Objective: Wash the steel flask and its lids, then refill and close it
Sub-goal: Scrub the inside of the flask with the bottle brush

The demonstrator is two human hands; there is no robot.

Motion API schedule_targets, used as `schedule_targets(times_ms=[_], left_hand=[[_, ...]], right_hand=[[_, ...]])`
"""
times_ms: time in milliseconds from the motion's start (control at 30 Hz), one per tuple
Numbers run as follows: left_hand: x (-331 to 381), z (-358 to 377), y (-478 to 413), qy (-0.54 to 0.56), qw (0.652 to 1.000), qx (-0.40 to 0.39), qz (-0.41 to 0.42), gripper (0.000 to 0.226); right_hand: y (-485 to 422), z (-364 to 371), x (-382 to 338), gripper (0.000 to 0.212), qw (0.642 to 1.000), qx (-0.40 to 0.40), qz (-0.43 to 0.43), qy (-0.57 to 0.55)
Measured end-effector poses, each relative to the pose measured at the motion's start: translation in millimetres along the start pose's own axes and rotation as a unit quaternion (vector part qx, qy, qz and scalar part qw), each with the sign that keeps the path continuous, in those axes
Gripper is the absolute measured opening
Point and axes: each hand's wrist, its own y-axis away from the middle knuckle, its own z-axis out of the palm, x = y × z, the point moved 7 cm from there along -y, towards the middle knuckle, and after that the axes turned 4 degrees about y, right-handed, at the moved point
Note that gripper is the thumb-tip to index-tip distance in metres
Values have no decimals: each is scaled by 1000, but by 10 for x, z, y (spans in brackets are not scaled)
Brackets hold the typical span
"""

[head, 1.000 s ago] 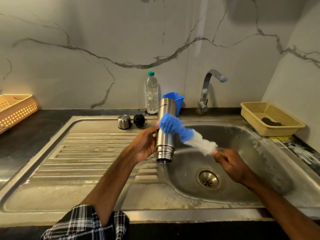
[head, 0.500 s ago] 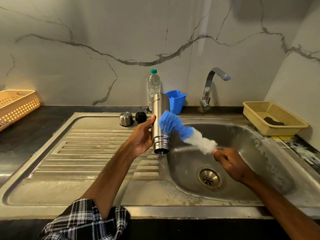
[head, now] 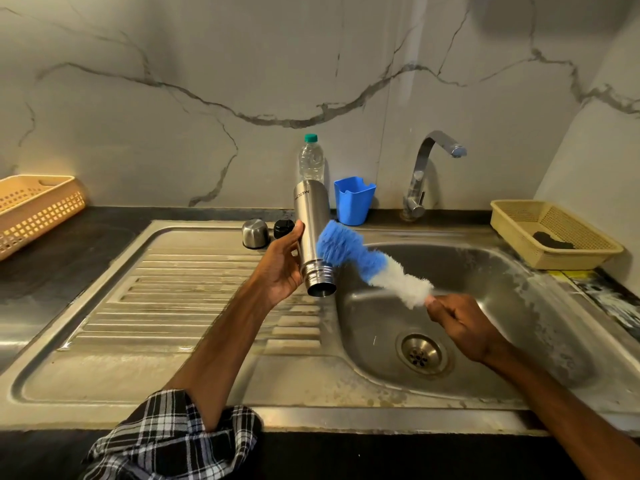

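Scrubbing stage: left grip (head: 282, 268) is curling round the steel flask (head: 311, 237), mouth tilted down at the sink (head: 346, 419) edge. Right grip (head: 460, 327) is clenching the brush (head: 363, 261), working its blue head on the flask's outside. Steel lid (head: 255, 233) and black lid (head: 284, 228) are sitting behind on the drainboard (head: 190, 289), wash state unclear. Rinse, refill and closing are pending. Flask print is reading MILTON, inverted.

A home kitchen: a stainless steel sink (head: 207, 341) with ribbed drainboard, a chrome tap (head: 420, 174) at upper right, marble-patterned wall (head: 207, 64), dish baskets (head: 34, 206).
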Motion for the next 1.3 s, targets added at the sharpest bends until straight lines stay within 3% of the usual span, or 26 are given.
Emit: schedule_targets(times_ms=[133,267,467,733,1033,1200,1300], left_hand=[[-9,-2,1,-5,1000,-2,-5,56],[12,-5,-3,13,1000,4,3,59],[68,45,29,45,999,-17,8,48],[-2,132,60,36,998,-40,-18,54],[-20,68,-8,44,999,-9,-10,55],[-84,89,-15,12,999,-18,-25,43],[-75,121,-9,12,999,-23,-18,59]], right_hand=[[28,46,-56,55,1000,-20,-14,10],[5,-34,-34,50,1000,13,0,7],[2,-29,-34,57,999,16,-17,25],[3,-33,-81,62,999,20,-32,20],[-12,-68,-60,64,999,32,-19,14],[1,-10,-78,51,999,10,-32,19],[-17,-57,-79,58,999,30,-17,8]])
